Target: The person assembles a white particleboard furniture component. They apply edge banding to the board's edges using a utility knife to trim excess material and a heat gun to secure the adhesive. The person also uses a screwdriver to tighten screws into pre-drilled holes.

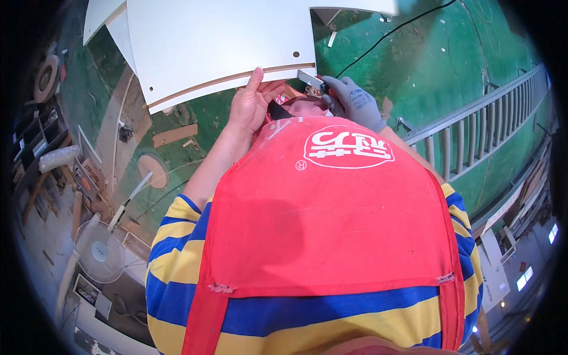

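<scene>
Head view: I have the gloved right hand wrapped round a flat-bladed tool, blade by the near right corner of the white panel; the bare left hand lays its thumb over the edge, whether pinching I cannot tell.

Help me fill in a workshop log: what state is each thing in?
White flat panel: grooved along its near edge
Silver-bladed hand tool: blade exposed
Bare left hand: thumb over panel edge, grip unclear
Grey-gloved right hand: closed around the tool
Red cloth apron: worn, frayed at lower corners
Black thin cable: uncoiled
Round white fan: spinning or not, unclear
</scene>
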`<state>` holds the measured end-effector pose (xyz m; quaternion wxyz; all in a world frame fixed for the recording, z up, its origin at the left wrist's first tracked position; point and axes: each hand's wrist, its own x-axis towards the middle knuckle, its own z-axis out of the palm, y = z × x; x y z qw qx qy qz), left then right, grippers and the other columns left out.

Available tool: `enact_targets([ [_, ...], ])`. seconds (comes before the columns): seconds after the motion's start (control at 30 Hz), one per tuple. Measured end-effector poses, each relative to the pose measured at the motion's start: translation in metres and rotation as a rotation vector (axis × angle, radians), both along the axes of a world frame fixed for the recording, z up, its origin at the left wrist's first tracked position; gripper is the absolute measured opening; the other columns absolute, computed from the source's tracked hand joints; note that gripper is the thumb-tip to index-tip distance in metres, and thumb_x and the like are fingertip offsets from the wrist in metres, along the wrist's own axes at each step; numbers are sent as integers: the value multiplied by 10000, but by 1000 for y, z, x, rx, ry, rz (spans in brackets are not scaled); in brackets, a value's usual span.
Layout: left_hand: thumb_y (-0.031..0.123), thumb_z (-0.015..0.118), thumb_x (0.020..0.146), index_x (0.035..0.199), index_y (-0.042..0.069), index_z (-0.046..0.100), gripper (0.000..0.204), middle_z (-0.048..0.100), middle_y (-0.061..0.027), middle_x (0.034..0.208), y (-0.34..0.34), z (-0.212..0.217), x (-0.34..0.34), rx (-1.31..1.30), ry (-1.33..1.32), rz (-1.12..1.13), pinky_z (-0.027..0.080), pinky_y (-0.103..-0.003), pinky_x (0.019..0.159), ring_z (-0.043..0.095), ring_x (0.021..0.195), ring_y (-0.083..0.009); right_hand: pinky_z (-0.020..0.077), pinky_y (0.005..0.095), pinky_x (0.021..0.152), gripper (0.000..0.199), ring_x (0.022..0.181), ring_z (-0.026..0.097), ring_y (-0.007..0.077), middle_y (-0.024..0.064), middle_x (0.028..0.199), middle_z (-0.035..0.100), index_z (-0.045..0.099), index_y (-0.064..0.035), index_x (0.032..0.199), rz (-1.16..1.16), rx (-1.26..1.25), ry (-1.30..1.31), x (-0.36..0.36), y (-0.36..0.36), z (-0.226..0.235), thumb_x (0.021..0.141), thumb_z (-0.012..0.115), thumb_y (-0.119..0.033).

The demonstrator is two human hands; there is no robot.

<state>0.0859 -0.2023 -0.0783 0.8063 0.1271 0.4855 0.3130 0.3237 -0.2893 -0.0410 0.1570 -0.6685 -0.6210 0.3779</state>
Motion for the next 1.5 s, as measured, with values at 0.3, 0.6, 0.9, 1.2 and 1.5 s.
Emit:
enact_targets([
  [0.3,364,567,998,1227,-7,545,436,662,-188,1154,-2,3,1,-44,9,0,547,-358,938,658,1052,-236,532,451,706,380,872,652,367,156,1031,587,514,-171,1299,-2,-90,-86,-3,4,7,949,579,-302],
  [0.6,379,573,992,1223,-27,545,468,661,-189,1137,0,9,-2,-81,-34,-57,557,-352,912,667,1002,-236,541,463,692,357,845,661,378,165,1019,590,500,-168,1293,-12,-92,-168,-8,12,8,971,545,-316],
  [0.9,376,601,979,1214,-64,558,501,658,-210,1111,-1,7,-3,-79,-45,-62,555,-350,920,663,1022,-254,532,472,675,303,812,657,384,175,982,586,515,-159,1238,-50,-40,-149,-10,23,8,978,538,-313],
  [1.2,388,606,973,1222,-54,557,510,659,-199,1110,0,7,-5,-102,-37,-77,553,-348,915,658,1019,-244,529,453,737,319,890,639,377,163,973,615,531,-141,1228,-232,199,-292,16,68,-9,989,511,-352],
  [1.5,402,576,989,1239,3,537,473,643,-185,1171,-1,9,-1,-95,20,-72,514,-367,974,623,1078,-233,530,441,755,383,908,650,363,154,1042,596,516,-178,1325,-39,-55,-29,9,20,12,971,555,-319],
])
